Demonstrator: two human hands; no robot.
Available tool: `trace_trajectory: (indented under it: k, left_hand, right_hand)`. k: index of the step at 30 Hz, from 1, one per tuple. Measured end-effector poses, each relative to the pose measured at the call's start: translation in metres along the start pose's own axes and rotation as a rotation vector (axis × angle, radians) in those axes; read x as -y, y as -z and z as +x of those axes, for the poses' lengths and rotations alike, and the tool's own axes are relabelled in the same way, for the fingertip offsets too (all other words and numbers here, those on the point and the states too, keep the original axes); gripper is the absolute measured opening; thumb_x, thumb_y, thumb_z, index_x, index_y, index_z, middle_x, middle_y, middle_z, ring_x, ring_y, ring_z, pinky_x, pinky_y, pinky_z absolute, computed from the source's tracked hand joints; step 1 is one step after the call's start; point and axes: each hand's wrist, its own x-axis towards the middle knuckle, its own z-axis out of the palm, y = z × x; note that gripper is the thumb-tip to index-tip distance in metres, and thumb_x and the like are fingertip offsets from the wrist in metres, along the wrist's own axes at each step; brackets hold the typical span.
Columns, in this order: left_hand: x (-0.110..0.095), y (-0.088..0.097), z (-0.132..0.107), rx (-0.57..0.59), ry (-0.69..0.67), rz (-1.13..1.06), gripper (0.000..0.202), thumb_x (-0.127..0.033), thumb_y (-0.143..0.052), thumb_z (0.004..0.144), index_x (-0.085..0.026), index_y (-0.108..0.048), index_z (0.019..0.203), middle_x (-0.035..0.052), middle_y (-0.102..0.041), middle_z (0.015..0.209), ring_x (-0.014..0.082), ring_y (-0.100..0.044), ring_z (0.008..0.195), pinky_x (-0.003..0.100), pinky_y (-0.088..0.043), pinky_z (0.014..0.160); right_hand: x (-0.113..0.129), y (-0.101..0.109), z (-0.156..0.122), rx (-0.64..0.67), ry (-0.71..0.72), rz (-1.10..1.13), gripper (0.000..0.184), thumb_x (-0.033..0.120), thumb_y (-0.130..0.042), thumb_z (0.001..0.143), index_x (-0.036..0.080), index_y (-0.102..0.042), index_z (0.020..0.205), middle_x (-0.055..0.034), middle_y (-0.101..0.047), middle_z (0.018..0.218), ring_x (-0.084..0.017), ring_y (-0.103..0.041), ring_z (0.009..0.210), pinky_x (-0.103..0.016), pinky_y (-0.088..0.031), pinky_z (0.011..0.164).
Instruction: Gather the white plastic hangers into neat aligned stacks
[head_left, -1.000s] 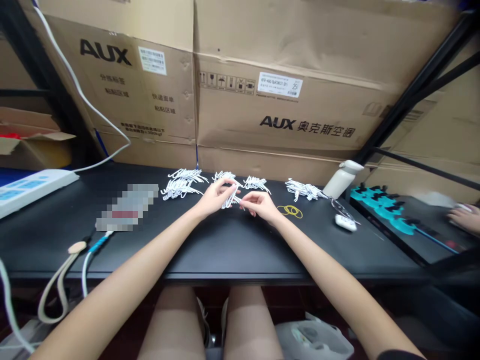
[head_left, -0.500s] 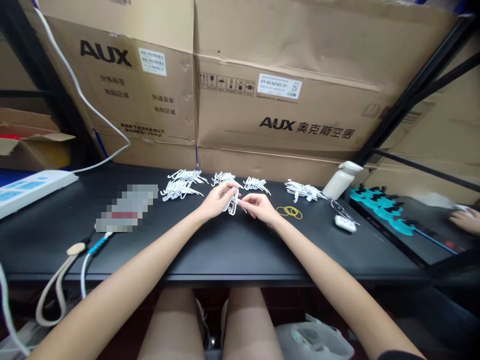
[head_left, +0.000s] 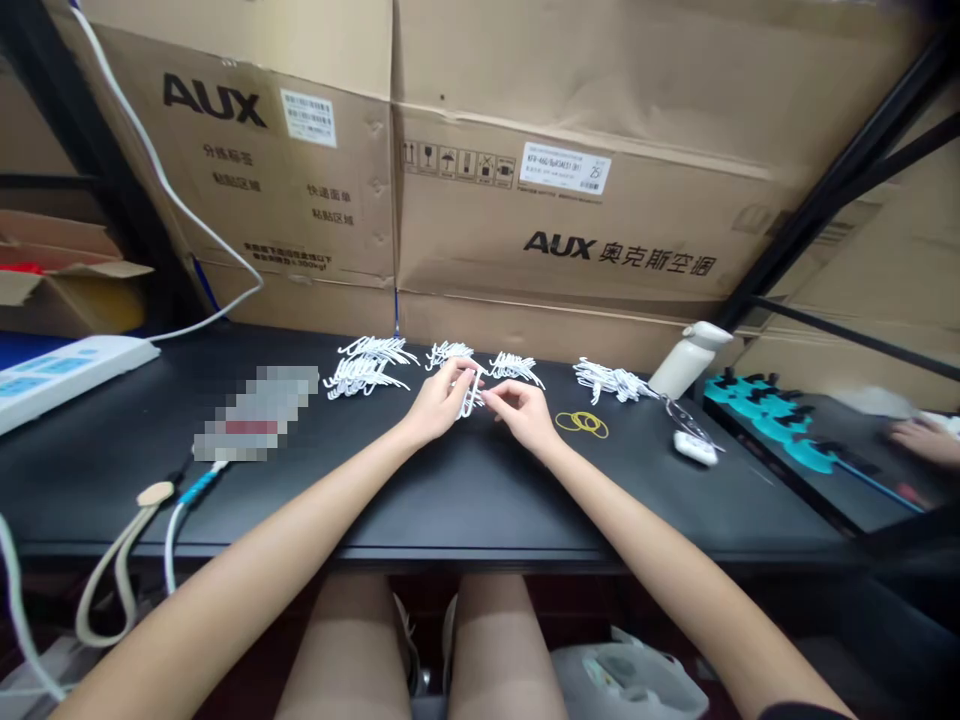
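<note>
In front of me, my left hand is closed around a few thin white hooks, which stick out past its fingertips. My right hand pinches with thumb and forefinger at the right side of these hooks. How many are held is too small to tell. Behind the hands lie loose piles of similar white hooks: a larger pile at the left, two small piles near the middle, and another pile to the right. Yellow rubber bands rest on the black table, right of my right hand.
A white bottle leans near glasses and a white earbud case. At left are a blurred-out phone-like object and a power strip. Cardboard closes off the back. Beyond the right frame, another person's hand is near teal parts.
My fingers have shifted slightly around the white hooks, with the right fingertips moving a little to the right. The view has turned slightly. At far right, the other person's hand has moved left.
</note>
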Motion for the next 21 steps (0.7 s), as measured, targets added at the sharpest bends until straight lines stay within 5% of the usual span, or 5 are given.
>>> trace_trajectory:
  k: [12, 21]
  left_hand:
    - [-0.0046, -0.0012, -0.0048, 0.014, -0.007, 0.078, 0.033, -0.047, -0.045, 0.092, -0.019, -0.051, 0.109, 0.0086, -0.069, 0.095, 0.0148, -0.065, 0.065, 0.025, -0.050, 0.055]
    - [-0.0057, 0.0008, -0.0057, 0.017, -0.102, 0.230, 0.034, -0.045, -0.040, 0.094, -0.019, -0.052, 0.113, 0.0088, -0.070, 0.100, 0.0125, -0.064, 0.064, 0.023, -0.046, 0.058]
  right_hand:
    - [0.0023, 0.0033, 0.0018, 0.238, -0.060, 0.000, 0.042, 0.057, -0.062, 0.078, 0.016, -0.065, 0.077, 0.0007, -0.059, 0.057, -0.008, -0.047, 0.041, -0.022, -0.040, 0.042]
    - [0.0012, -0.0005, -0.0005, 0.198, -0.045, 0.035, 0.040, 0.056, -0.064, 0.077, 0.016, -0.064, 0.080, -0.0017, -0.064, 0.066, -0.009, -0.051, 0.046, -0.024, -0.044, 0.047]
